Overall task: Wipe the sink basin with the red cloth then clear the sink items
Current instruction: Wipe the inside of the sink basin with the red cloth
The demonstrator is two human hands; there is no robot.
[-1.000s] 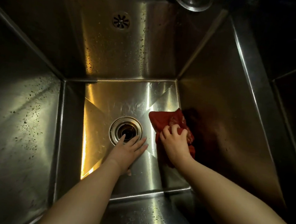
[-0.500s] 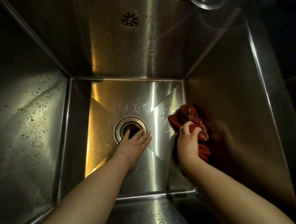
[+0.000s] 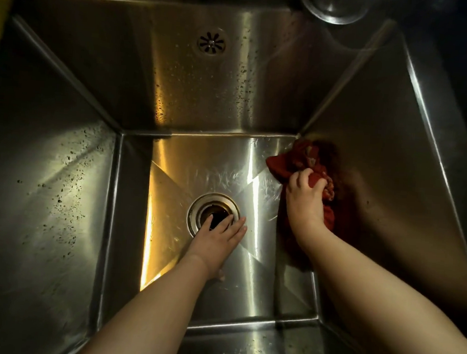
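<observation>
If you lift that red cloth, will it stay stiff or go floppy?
Probably floppy: the crumpled red cloth bunches in folds under the right hand. It likely slides easily, since the shiny steel sink basin looks smooth.

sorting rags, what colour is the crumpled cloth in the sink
Dark red crumpled cloth, head view.

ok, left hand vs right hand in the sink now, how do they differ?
The left hand lies flat, fingers straight; the right hand has fingers curled. The left hand holds nothing, fingertips over the drain rim; the right hand grips the red cloth. The left hand is mid-floor; the right hand is by the right wall, near the far corner. Both are bare, deep in the sink basin.
</observation>
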